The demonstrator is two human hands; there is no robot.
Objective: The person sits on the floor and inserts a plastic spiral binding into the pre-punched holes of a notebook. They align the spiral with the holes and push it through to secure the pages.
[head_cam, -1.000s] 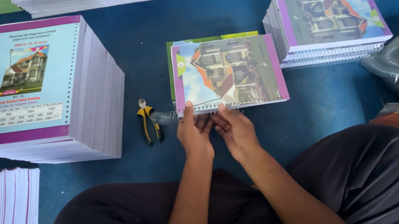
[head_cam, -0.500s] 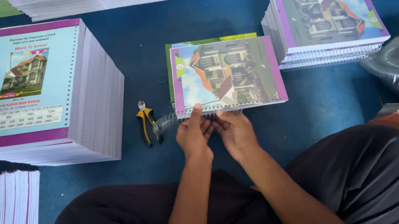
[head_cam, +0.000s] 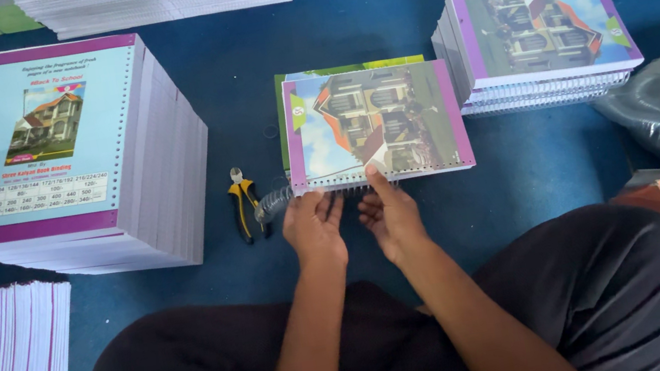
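Blue cloth covered the floor (head_cam: 241,67) where I sat cross-legged, and over the last second little had changed: both hands had stayed at the near edge of the notebook (head_cam: 377,121), which lay flat just ahead of my knees, on top of a green-edged sheet. My left hand (head_cam: 315,230) had crept slightly along the wire coil (head_cam: 275,203) that stuck out at the notebook's left corner, fingers pinched narrowly on it. My right hand (head_cam: 388,219) pressed its thumb onto the cover's edge, fingers curled under; whether they gripped the coil I could not tell. I judged the coil was partway threaded through the punched holes. Pliers (head_cam: 243,204) lay untouched just left of it.
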